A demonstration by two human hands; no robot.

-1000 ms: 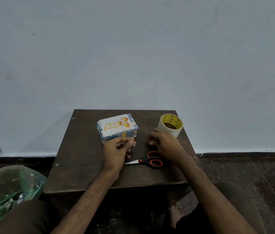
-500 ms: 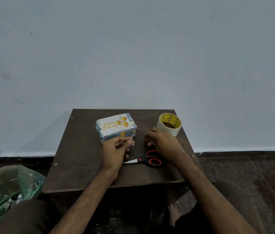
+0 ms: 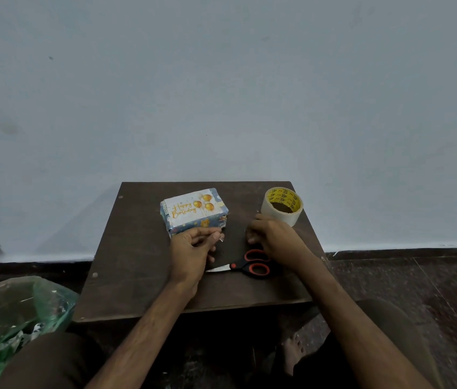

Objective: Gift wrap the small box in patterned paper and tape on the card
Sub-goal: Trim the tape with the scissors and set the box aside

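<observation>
One wrapped box [image 3: 193, 210], one tape roll [image 3: 275, 215], one scissors [image 3: 239, 266]

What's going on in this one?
A person sits at a small dark wooden table. The small box wrapped in blue patterned paper already has a white Happy Birthday card on top. The left hand, in front of the box, appears to pinch a small clear scrap. The right hand rests curled between the clear tape roll and the black orange-handled scissors; whether it holds anything is hidden.
</observation>
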